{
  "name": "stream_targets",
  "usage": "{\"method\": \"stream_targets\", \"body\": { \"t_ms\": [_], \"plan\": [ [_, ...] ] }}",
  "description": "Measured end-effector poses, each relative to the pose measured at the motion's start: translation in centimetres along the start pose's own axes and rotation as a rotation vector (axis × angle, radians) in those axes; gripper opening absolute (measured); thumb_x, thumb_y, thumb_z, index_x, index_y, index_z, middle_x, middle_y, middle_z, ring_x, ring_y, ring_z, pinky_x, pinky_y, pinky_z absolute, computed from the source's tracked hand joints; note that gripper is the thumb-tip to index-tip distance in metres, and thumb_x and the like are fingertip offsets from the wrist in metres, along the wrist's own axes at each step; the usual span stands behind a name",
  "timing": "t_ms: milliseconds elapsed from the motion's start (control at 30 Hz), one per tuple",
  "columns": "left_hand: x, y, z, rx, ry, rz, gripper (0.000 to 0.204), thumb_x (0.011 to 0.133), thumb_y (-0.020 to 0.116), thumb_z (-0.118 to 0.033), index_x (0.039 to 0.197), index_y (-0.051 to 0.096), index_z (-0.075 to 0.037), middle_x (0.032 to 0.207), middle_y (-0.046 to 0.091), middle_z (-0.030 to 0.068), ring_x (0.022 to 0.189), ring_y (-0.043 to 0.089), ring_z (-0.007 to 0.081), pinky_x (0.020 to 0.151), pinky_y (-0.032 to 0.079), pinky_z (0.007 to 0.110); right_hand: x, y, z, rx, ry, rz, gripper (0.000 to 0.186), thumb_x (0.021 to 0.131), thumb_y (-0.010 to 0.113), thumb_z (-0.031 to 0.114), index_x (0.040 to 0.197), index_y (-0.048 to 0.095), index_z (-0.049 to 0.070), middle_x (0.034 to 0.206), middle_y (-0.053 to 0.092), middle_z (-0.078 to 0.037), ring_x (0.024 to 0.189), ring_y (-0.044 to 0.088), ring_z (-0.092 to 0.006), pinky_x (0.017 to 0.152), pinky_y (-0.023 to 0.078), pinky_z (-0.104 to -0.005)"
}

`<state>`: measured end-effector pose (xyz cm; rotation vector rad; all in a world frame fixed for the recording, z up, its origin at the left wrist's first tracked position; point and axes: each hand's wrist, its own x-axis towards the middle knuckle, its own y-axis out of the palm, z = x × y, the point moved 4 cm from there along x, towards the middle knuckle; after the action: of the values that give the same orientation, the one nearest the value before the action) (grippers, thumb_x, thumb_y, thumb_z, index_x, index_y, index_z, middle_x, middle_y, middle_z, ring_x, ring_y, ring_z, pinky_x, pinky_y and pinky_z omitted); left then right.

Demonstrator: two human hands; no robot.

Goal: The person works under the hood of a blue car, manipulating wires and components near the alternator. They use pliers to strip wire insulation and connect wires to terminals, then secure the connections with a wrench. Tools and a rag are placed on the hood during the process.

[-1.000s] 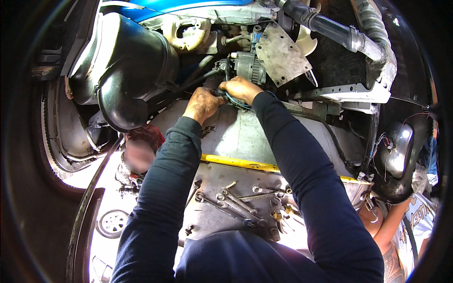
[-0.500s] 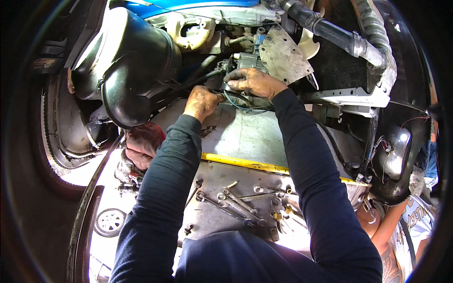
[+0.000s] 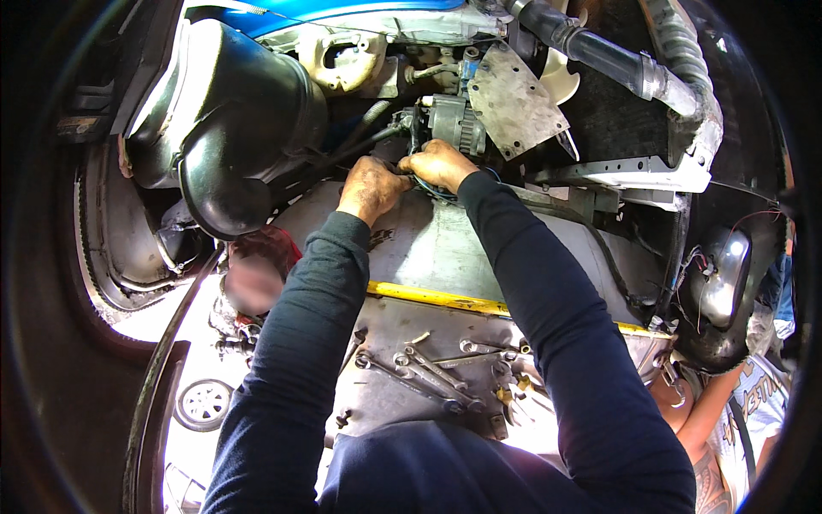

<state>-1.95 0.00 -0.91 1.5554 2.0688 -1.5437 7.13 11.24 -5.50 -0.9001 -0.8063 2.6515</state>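
- The left hand (image 3: 370, 190) has its grip clamped on the wiring (image 3: 438, 194), thumb and fingers together, just below the alternator (image 3: 456, 125).
- The right hand (image 3: 437, 164) meets it there — its grip is pinched together on the same wiring, though the exact strand lies hidden behind the fingers.
- The wiring, part of it blue, loops out under the right hand, above the pale panel (image 3: 445, 248); a black cable (image 3: 416, 133) rises from the hands along the alternator's near side.
- As for what is done, the alternator sits among the engine parts, and a flat metal plate (image 3: 518, 101) with holes along its edges stands at an angle beside it.
- As for what is left, the handling of the wiring looks part-way: both hands are on it, and no finished joint or covered end can be seen.
- The combination wrenches (image 3: 428, 368) lie together on the grey metal panel (image 3: 385, 321), beyond the yellow bar (image 3: 437, 298) and nearer the person's body — neither hand touches them.
- How far the wiring is secured under the fingers cannot be told.
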Motion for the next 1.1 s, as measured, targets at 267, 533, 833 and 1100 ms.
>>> {"method": "stream_targets", "body": {
  "t_ms": [267, 533, 833, 1100],
  "plan": [
    [1.6, 1.2, 1.2, 0.166, 0.036, -0.004, 0.040, 0.085, 0.076, -0.029, 0.111, 0.075, 0.001, 0.107, 0.074, 0.0243, 0.101, 0.072, 0.0344, 0.095, 0.053, 0.039, -3.2, -3.4, -1.4, -0.031, -0.019, 0.150, 0.049, 0.091, 0.072, 0.040, 0.115, 0.070, -0.002, 0.111, 0.073, -0.022, 0.106, 0.069, -0.0323, 0.093, 0.051, -0.0413],
    [3.3, 1.2, 0.0, -0.014, 0.102, 0.072, 0.049, 0.094, 0.064, -0.038, 0.115, 0.072, 0.006, 0.116, 0.070, 0.0304, 0.111, 0.066, 0.0439, 0.099, 0.050, 0.042, -2.6, -2.1, -1.9, 0.043, 0.025, 0.127, 0.065, 0.084, 0.076, 0.030, 0.138, 0.059, -0.002, 0.130, 0.067, -0.023, 0.123, 0.063, -0.0331, 0.105, 0.048, -0.0377],
    [3.7, 2.0, -0.1, -0.012, 0.101, -0.033, 0.045, 0.096, 0.067, -0.034, 0.110, 0.072, 0.008, 0.113, 0.070, 0.0316, 0.112, 0.066, 0.0432, 0.097, 0.051, 0.042, -3.3, -1.8, 0.5, -0.201, -0.077, -0.035, 0.055, 0.074, 0.076, 0.042, 0.103, 0.074, -0.005, 0.111, 0.071, -0.028, 0.105, 0.069, -0.0421, 0.096, 0.054, -0.0450],
    [5.8, 3.3, 0.5, 0.136, 0.431, -0.004, 0.035, 0.094, 0.065, -0.026, 0.103, 0.075, 0.005, 0.105, 0.074, 0.0271, 0.100, 0.072, 0.0378, 0.088, 0.054, 0.041, -6.1, -3.2, 2.0, -0.049, -0.199, -0.083, 0.056, 0.075, 0.074, 0.037, 0.107, 0.069, -0.008, 0.110, 0.069, -0.029, 0.108, 0.065, -0.0429, 0.097, 0.052, -0.0439]
  ]
}}
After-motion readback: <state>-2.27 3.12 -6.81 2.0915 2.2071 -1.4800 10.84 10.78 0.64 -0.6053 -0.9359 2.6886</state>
